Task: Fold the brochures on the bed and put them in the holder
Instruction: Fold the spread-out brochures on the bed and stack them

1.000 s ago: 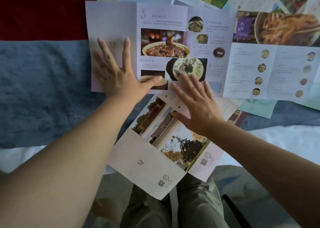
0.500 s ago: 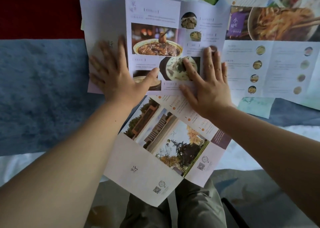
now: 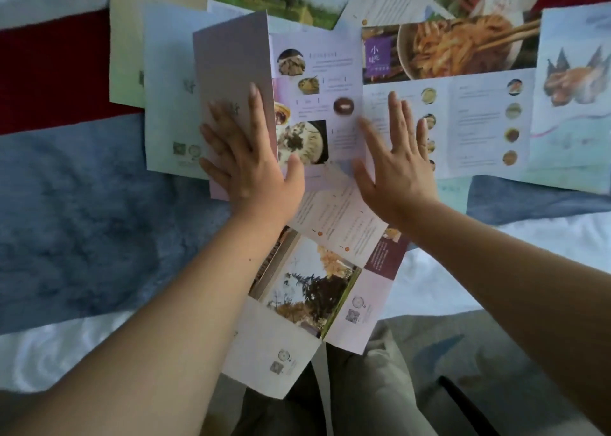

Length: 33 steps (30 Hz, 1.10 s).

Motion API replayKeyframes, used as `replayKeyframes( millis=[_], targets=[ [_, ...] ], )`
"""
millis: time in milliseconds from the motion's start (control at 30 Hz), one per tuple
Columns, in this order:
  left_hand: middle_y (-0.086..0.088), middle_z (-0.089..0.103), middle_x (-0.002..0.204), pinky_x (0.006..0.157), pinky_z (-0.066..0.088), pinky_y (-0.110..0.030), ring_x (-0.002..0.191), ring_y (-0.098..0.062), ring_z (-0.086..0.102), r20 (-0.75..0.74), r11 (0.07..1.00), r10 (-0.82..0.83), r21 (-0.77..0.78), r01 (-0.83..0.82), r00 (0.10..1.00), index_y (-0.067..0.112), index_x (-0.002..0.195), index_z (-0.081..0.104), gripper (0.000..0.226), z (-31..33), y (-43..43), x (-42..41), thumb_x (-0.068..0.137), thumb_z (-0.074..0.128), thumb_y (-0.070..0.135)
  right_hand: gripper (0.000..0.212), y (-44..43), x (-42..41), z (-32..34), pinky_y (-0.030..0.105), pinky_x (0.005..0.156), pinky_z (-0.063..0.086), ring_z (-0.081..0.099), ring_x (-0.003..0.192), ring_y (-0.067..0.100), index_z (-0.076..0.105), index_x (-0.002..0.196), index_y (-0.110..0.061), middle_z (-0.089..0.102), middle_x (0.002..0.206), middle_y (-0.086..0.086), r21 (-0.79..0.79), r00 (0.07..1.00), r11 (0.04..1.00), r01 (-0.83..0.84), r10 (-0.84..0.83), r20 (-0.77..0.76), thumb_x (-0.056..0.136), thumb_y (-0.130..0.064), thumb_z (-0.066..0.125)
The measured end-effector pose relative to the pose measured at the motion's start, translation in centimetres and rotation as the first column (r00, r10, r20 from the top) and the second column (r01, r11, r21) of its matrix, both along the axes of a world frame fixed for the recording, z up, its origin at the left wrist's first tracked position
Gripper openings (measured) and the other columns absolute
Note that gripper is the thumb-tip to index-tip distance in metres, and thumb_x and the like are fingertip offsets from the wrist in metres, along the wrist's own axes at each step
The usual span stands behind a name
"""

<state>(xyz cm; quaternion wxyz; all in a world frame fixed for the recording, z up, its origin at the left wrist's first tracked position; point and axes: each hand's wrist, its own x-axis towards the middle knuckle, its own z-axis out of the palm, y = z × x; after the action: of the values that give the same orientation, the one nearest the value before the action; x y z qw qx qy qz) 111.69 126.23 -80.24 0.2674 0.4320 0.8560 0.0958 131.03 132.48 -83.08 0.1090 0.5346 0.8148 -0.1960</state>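
Observation:
A lilac food brochure (image 3: 317, 71) lies open on the bed. Its left panel (image 3: 231, 65) stands raised and swung toward the right, blank side up. My left hand (image 3: 251, 167) presses flat against that panel with straight fingers, the thumb just past its lower edge. My right hand (image 3: 396, 167) is spread flat over the brochure's right edge and the neighbouring sheet. No holder is in view.
Other unfolded brochures surround it: a noodle one (image 3: 463, 51) to the right, a pale blue one (image 3: 168, 104) to the left, and a building-photo one (image 3: 307, 290) over my lap. A blue blanket (image 3: 82, 220) and red cover (image 3: 49, 71) lie at the left.
The brochure's left panel, flat a second ago, has lifted and swung rightward under my left hand. My right hand slid right, off the middle food photos.

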Motion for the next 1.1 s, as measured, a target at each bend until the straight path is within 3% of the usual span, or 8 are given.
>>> replayKeyframes(
  millis=[100,267,400,600,767,967,1100],
  targets=[
    [-0.018,-0.018,0.169,0.116,-0.002,-0.076,0.154,-0.047,-0.013,-0.017,0.997,-0.071,0.004,0.071,0.997,0.037,0.161,-0.012,0.096,0.5,0.9,1.7,0.091,0.054,0.037,0.066,0.4,2.7,0.4,0.050,0.125,-0.015,-0.014,0.158,0.033,0.016,0.164,-0.030,-0.013,0.172,0.014,0.024,0.995,0.999,0.026,-0.028,0.091,0.105,-0.054,0.031],
    [-0.015,-0.025,0.168,0.114,-0.001,-0.080,0.154,-0.046,-0.017,-0.025,0.983,-0.176,-0.051,0.174,0.984,0.046,0.159,-0.013,0.095,-0.1,2.3,4.6,0.091,0.053,0.043,0.068,0.7,6.5,0.3,0.052,0.126,-0.013,-0.017,0.158,0.032,0.007,0.164,-0.038,-0.014,0.172,0.011,-0.003,0.993,0.998,0.065,-0.064,0.096,0.102,-0.063,0.021],
    [-0.015,-0.028,0.167,0.116,0.003,-0.078,0.153,-0.047,-0.018,-0.028,0.978,-0.178,-0.118,0.174,0.984,0.048,0.158,-0.014,0.091,-1.1,3.4,6.6,0.094,0.050,0.050,0.066,1.1,8.0,-0.3,0.049,0.125,-0.013,-0.014,0.158,0.031,0.004,0.164,-0.039,-0.012,0.173,0.007,-0.023,0.998,0.999,0.046,-0.045,0.039,0.104,-0.061,0.023],
    [-0.016,-0.027,0.167,0.116,-0.003,-0.076,0.151,-0.049,-0.025,-0.067,0.976,-0.163,-0.154,0.152,0.984,0.048,0.158,-0.013,0.091,-3.8,4.7,8.4,0.089,0.042,0.072,0.064,0.9,8.9,-1.9,0.049,0.126,-0.010,-0.012,0.159,0.033,0.004,0.165,-0.037,-0.009,0.173,0.012,0.014,0.999,0.999,0.030,-0.029,-0.031,0.107,-0.057,0.023],
    [-0.019,-0.017,0.169,0.111,-0.008,-0.081,0.149,-0.057,-0.018,-0.209,0.969,-0.222,-0.153,0.193,0.952,0.047,0.159,-0.009,0.089,-5.8,4.1,9.5,0.086,0.018,0.090,0.065,0.3,9.0,-3.4,0.051,0.128,-0.003,-0.008,0.159,0.033,0.005,0.166,-0.032,-0.005,0.173,0.015,0.079,0.997,0.996,0.031,-0.026,-0.066,0.108,-0.057,0.022],
    [-0.023,-0.003,0.170,0.108,-0.004,-0.083,0.149,-0.061,-0.007,-0.283,0.978,-0.205,-0.100,0.184,0.937,0.045,0.161,0.001,0.092,-6.8,4.1,10.0,0.084,0.019,0.093,0.066,0.3,9.0,-3.7,0.051,0.128,-0.004,-0.006,0.159,0.034,0.007,0.166,-0.032,-0.002,0.173,0.015,0.119,0.996,0.992,0.041,-0.032,-0.081,0.108,-0.055,0.027],
    [-0.021,-0.004,0.170,0.108,-0.005,-0.083,0.150,-0.059,-0.007,-0.294,0.978,-0.209,-0.064,0.199,0.933,0.045,0.160,-0.002,0.094,-6.8,3.7,9.3,0.083,0.021,0.094,0.067,-0.3,7.9,-3.0,0.052,0.127,-0.007,-0.011,0.159,0.034,0.005,0.166,-0.031,-0.005,0.173,0.010,0.078,0.997,0.995,0.058,-0.053,-0.062,0.107,-0.052,0.030]
  ],
)
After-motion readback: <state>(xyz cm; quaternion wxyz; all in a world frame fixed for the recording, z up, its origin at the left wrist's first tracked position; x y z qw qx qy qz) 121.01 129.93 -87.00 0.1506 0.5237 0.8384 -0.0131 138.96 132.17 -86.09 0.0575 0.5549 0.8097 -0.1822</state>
